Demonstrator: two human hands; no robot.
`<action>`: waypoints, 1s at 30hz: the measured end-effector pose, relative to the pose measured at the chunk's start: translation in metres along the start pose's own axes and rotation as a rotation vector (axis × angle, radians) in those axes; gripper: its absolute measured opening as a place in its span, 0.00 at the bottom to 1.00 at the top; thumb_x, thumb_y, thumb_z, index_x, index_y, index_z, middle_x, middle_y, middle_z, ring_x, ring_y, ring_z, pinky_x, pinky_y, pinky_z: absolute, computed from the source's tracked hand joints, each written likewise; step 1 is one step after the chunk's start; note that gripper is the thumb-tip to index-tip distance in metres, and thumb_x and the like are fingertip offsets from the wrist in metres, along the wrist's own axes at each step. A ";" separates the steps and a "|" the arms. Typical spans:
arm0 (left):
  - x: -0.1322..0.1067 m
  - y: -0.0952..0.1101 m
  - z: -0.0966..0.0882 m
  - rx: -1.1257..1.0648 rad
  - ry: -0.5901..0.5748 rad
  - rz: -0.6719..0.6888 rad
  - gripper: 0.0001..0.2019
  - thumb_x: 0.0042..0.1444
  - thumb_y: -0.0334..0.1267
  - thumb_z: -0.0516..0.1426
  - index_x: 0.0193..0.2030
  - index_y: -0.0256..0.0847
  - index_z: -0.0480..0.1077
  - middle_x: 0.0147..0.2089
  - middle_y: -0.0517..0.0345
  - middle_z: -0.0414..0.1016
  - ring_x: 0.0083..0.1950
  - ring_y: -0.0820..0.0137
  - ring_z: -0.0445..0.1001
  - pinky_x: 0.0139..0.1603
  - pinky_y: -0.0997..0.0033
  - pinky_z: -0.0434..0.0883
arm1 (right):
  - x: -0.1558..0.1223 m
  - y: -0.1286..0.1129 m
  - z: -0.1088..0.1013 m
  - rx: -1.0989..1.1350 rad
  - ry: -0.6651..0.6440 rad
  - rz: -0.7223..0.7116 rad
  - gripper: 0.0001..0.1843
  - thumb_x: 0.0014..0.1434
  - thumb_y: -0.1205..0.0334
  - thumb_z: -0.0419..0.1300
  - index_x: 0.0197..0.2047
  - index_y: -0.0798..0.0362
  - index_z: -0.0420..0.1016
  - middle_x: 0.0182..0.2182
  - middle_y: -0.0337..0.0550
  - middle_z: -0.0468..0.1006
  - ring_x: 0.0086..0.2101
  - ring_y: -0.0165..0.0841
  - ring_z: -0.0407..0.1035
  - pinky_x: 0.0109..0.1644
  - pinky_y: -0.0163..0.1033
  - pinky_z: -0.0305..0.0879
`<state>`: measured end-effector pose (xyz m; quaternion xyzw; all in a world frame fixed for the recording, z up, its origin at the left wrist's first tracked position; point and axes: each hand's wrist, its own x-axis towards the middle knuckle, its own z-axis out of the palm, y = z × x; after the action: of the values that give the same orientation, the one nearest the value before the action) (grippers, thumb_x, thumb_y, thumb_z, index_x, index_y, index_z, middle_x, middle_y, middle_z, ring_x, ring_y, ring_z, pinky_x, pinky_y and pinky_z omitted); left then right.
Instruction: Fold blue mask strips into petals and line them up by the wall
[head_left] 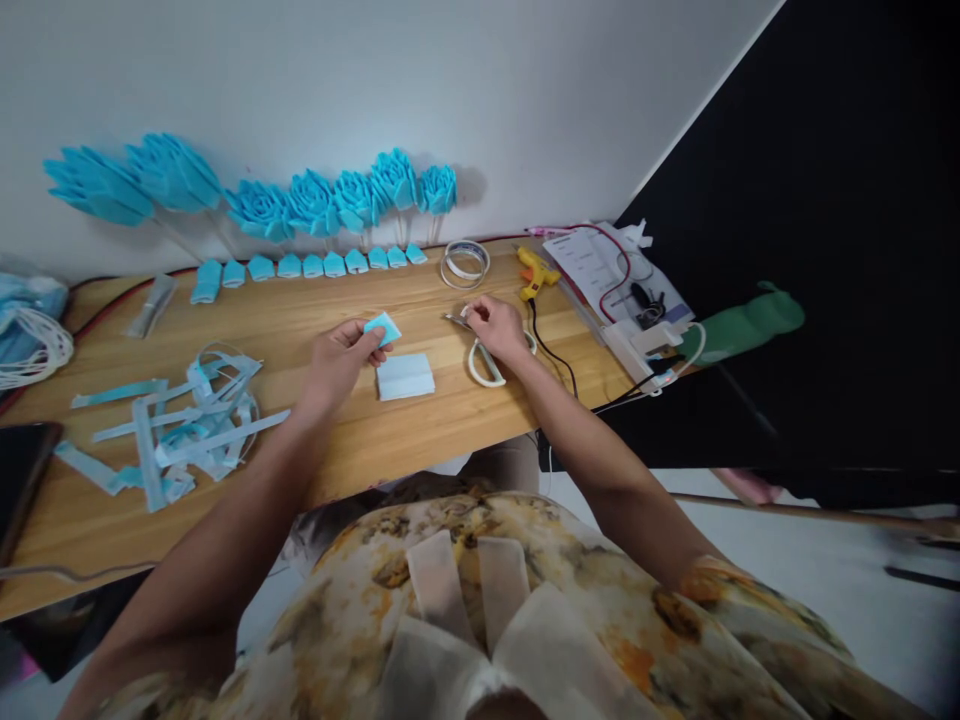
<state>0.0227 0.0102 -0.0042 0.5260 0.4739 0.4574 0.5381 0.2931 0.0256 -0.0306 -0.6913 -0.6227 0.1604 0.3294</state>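
Observation:
My left hand pinches a small folded square of light-blue cloth between thumb and fingers, above the table. Just below it lies a flat stack of pale-blue cloth pieces. To the right, my right hand has its fingers closed over the blades of a pair of scissors. The white handle loops show under the wrist, and a blade tip sticks out left of the fingertips. Part of the scissors is hidden by the hand.
Blue cloth flowers on sticks lean along the wall, with a row of small folded blue pieces before them. Cut strips lie left. Tape rolls, a yellow glue gun and a power strip are at the right.

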 end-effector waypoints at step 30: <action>-0.004 0.007 0.000 -0.131 -0.195 -0.276 0.16 0.48 0.46 0.71 0.30 0.37 0.71 0.25 0.60 0.75 0.25 0.77 0.70 0.27 0.76 0.67 | -0.015 -0.067 0.022 -0.088 0.180 -1.076 0.10 0.71 0.64 0.58 0.43 0.48 0.82 0.34 0.41 0.79 0.37 0.32 0.71 0.38 0.39 0.67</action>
<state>0.0222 0.0060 0.0034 0.4616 0.4562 0.3560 0.6723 0.2256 0.0171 -0.0057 -0.2993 -0.8639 -0.1166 0.3878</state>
